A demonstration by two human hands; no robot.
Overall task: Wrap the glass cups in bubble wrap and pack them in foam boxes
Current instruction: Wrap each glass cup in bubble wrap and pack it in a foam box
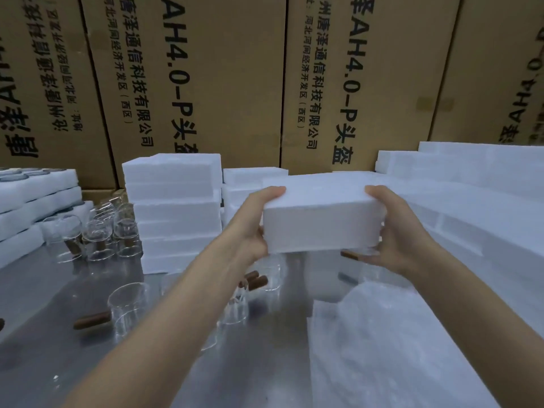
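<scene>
Both hands (323, 231) around foam box (321, 219)

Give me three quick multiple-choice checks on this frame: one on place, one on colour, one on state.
1. Where is the foam box?
A. On the cartons
B. In both hands, above the table
C. Under the bubble wrap

2. What colour are the cup handles?
A. Brown
B. Green
C. White

3. What state is the held box in?
A. Open, cup showing
C. Crushed flat
B. Closed, nothing showing inside

Answers:
1 B: the left hand and right hand grip its ends above the table.
2 A: each handle shows brown against the clear glass.
3 B: only plain white faces show.
</scene>
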